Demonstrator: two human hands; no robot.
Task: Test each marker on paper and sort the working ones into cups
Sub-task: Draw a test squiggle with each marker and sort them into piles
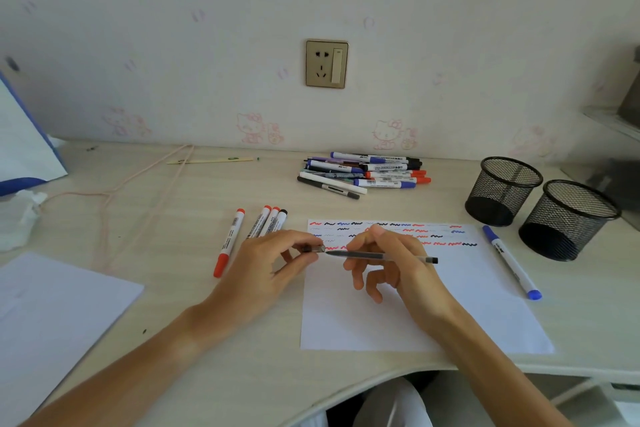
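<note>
Pen (381,256) gripped in right hand (384,260); left hand (273,260) pinches cap (313,248) at 9 o'clock, just off tip. Step: uncapping or recapping, cannot tell. Next: scribble on paper (450,305) or drop in cup (502,191).

Little can be read with certainty. Printed labels and barcodes are seen on the barrels of the markers in the pile (363,173) at the back of the counter, but the lettering is too small and blurred to be made out. The same holds for the print on the red markers (230,241) and on the blue marker (512,262). Only wavy red, blue and black test strokes, not words, are carried by the paper (415,305).
</note>
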